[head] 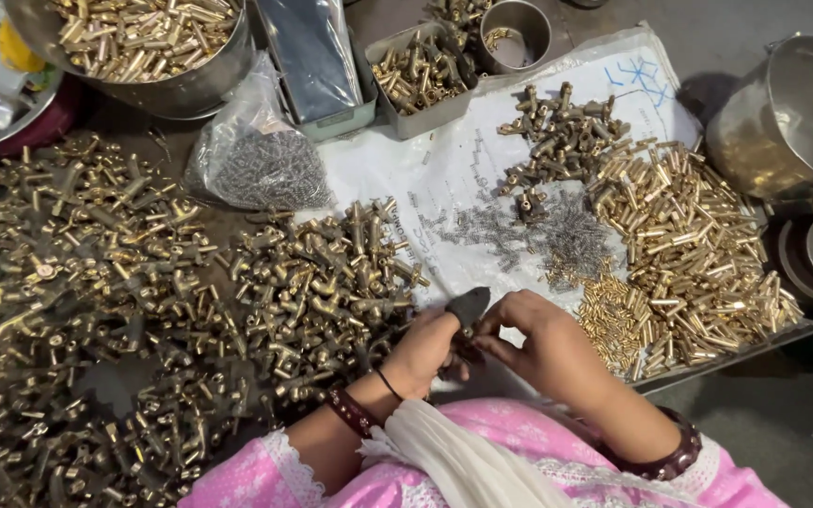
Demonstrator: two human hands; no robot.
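My left hand (pixel 422 353) and my right hand (pixel 540 346) meet low in the middle of the view, over a white sheet (pixel 397 169). Together they pinch a small dark brass fitting (pixel 468 346); a dark cover sits on my left thumb (pixel 469 305). A big heap of T-shaped brass fittings (pixel 143 301) spreads to the left of my left hand. To the right of my right hand lie small brass pins (pixel 613 320) and a pile of brass tubes (pixel 698 254).
Thin steel springs (pixel 557 235) lie on the white sheet, darker fittings (pixel 566 132) beyond them. A clear bag of springs (pixel 261 165), a steel bowl of brass tubes (pixel 143 47), a small tray of fittings (pixel 421 75), a metal cup (pixel 518 33) and a large steel pot (pixel 792 113) ring the work area.
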